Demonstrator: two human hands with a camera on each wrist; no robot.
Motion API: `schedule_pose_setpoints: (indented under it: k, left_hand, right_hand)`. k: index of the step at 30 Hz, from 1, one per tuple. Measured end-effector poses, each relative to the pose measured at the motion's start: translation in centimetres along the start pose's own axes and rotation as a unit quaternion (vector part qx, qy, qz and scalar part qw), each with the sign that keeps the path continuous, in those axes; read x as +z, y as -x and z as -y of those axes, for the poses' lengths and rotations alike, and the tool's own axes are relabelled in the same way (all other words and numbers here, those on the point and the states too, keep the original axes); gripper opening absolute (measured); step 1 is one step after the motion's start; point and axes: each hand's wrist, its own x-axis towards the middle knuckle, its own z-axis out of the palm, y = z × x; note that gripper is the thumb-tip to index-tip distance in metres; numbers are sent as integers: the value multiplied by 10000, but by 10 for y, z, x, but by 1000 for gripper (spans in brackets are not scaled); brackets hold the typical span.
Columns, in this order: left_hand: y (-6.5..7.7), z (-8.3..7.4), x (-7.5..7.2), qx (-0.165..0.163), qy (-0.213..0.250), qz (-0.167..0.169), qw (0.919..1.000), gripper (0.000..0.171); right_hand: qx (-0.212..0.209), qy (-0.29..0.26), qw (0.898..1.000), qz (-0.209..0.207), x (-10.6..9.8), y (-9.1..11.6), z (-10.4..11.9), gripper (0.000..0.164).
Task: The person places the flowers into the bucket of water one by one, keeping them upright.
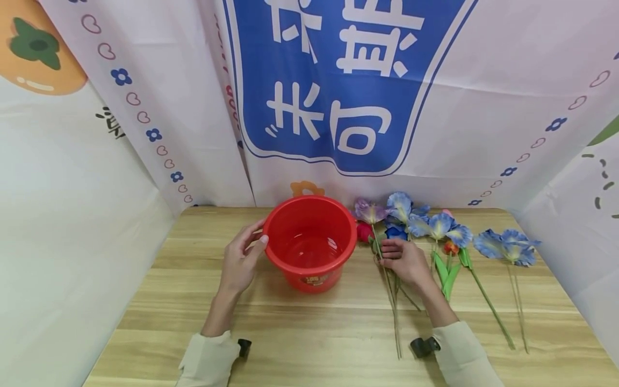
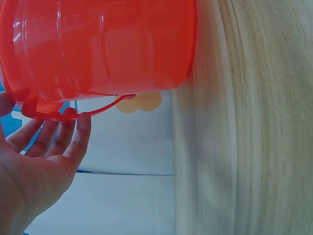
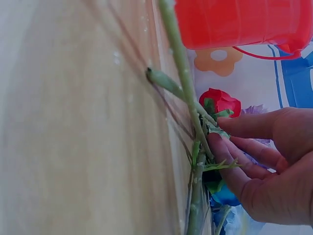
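A red plastic bucket [image 1: 313,277] stands upright on the wooden table. My left hand [image 1: 242,258] holds its left side, thumb at the rim and fingers by the thin red handle [image 2: 105,105]. To the bucket's right, my right hand [image 1: 403,260] pinches at crossed flower stems [image 3: 183,63]; exactly which stem is between the fingertips is hard to tell. Around that hand lie a purple iris [image 1: 371,212] with a long stem, a red rose [image 3: 221,101] and a blue rose [image 1: 396,232], partly hidden by the fingers.
Blue irises [image 1: 439,226] lie farther right, with another blue iris [image 1: 508,246] near the table's right edge. An orange-red flower [image 1: 451,248] with green leaves lies between them. A printed cloth [image 1: 300,166] hangs behind the table [image 1: 309,344].
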Motion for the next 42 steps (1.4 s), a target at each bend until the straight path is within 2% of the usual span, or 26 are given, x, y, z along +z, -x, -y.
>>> schedule_pose_setpoints:
  k: [11,22,26,31,42]
  left_hand:
    - [0,-1,2,5,-1,-6,10000,43]
    - [1,1,1,-60,30,35,10000,43]
    - [0,1,1,-60,17,62,10000,43]
    - [-1,1,0,-77,-56,114,9999,44]
    - [-1,-1,-1,-4,-113,49,9999,42]
  right_hand:
    - [4,101,9999,-33,0,-4,-6,45]
    - [156,-383,9991,53,-12,2,1,44]
    - [-114,-690,9975,-85,-19,3,7,47]
    - [-453,-820,9951,-330,-28,8,14,48]
    - [-522,-991,9914,-683,-45,24,36,48]
